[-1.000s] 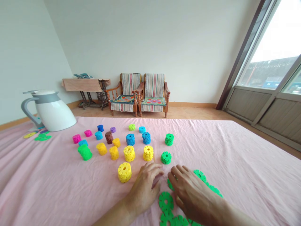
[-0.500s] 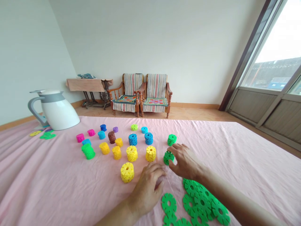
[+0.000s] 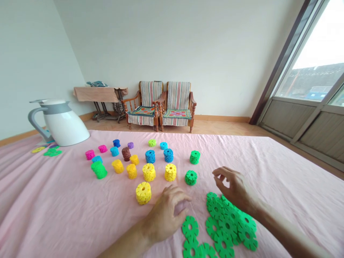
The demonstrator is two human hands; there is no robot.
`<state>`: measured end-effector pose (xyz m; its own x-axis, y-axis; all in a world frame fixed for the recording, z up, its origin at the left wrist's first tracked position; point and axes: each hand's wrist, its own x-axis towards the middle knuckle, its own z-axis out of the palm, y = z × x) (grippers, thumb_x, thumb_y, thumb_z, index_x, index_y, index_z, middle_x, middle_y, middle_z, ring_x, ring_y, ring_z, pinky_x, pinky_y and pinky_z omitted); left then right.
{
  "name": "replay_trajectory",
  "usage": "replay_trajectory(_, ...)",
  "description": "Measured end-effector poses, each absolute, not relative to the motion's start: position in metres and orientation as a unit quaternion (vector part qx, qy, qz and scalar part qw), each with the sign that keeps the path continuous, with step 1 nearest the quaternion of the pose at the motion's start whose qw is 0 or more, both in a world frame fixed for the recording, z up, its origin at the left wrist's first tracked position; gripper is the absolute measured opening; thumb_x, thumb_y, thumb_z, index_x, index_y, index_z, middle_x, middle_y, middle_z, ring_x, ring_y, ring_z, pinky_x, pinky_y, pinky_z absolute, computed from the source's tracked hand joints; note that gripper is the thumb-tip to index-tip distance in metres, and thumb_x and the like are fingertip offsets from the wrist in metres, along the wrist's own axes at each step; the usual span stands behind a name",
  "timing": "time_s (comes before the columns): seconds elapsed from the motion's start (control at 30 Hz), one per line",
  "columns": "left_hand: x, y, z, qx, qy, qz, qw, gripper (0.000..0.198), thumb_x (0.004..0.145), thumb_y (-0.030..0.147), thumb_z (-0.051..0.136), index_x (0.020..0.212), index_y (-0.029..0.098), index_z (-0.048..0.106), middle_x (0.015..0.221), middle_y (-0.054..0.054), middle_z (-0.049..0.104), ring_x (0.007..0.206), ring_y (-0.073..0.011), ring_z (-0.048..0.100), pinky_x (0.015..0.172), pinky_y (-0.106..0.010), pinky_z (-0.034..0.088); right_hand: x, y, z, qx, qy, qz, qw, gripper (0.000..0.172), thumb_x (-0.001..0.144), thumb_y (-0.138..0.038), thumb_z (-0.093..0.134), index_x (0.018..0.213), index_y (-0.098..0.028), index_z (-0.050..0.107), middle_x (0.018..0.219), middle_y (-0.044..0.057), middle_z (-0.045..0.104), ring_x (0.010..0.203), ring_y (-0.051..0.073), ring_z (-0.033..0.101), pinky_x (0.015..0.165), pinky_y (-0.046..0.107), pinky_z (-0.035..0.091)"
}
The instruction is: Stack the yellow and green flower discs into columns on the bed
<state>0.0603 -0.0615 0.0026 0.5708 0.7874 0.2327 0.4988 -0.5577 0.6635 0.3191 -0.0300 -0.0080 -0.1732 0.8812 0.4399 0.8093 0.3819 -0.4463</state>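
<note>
My right hand hovers just above the far edge of a pile of green notched plastic discs, its fingers curved and apart with nothing between them. To its left stands a short stack of green discs, with another green stack behind it. My left hand rests on the cloth, fingers loosely bent and thumb apart, holding nothing. Beside it on the left is a yellow disc stack. A few loose green discs lie near its thumb.
Several more stacks, such as yellow, blue and brown, stand across the pink tablecloth. A white jug stands at the far left, near flat loose discs. Two wooden armchairs are beyond the table.
My right hand has let go of the near green stack and moved right, to above the green pile. The left hand has stayed almost in place. The view has shifted slightly.
</note>
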Motion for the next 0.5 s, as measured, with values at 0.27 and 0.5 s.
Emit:
replay_trajectory(0.27, 0.052, -0.065, 0.034, 0.909, 0.269, 0.1, 0.302, 0.056, 0.061, 0.008, 0.07, 0.112, 0.029, 0.062, 0.111, 0.001, 0.059, 0.103, -0.0192, 0.052, 0.097, -0.032, 0.039, 0.368, -0.014, -0.038, -0.616, -0.699, 0.068, 0.357, 0.018, 0.078, -0.024, 0.046, 0.078, -0.019, 0.063, 0.065, 0.001, 0.064, 0.056, 0.015, 0.057, 0.056, 0.026, 0.044)
replay_trajectory(0.5, 0.062, -0.066, 0.036, 0.911, 0.297, 0.05, 0.281, 0.045, 0.063, 0.006, 0.06, 0.103, 0.027, 0.061, 0.1, 0.0, 0.053, 0.095, -0.0168, 0.05, 0.09, -0.03, 0.04, 0.374, -0.006, -0.051, -0.61, -0.697, 0.067, 0.37, 0.018, 0.076, -0.021, 0.044, 0.076, -0.019, 0.062, 0.062, 0.0, 0.061, 0.054, 0.013, 0.054, 0.054, 0.025, 0.04)
